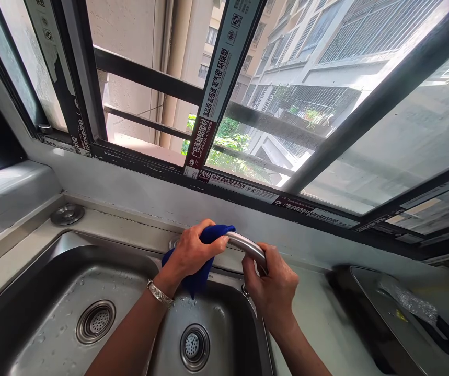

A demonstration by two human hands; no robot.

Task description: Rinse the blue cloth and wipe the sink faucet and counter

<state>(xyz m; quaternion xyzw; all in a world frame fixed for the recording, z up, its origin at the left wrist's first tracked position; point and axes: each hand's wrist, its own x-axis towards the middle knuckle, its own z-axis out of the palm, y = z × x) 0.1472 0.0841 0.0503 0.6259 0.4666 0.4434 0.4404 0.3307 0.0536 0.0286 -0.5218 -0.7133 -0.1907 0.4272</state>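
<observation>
A curved metal faucet spout [244, 243] arches over the back of the double sink [157, 265]. My left hand [193, 250], with a silver bracelet at the wrist, is closed around the spout with a blue cloth [196, 277] in its grip. Part of the cloth hangs down over the right basin. My right hand [272, 277] grips the spout's lower end on the right, its fingers wrapped round it. The faucet's base is mostly hidden behind my left hand and the cloth.
Two drains, the left one [95, 321] and the right one [195, 347], show in the wet basins. A round metal fitting [67, 213] sits on the back ledge. At right stands a dark appliance [384, 318] with a plastic-wrapped item on top. Sliding windows [248, 193] line the wall behind.
</observation>
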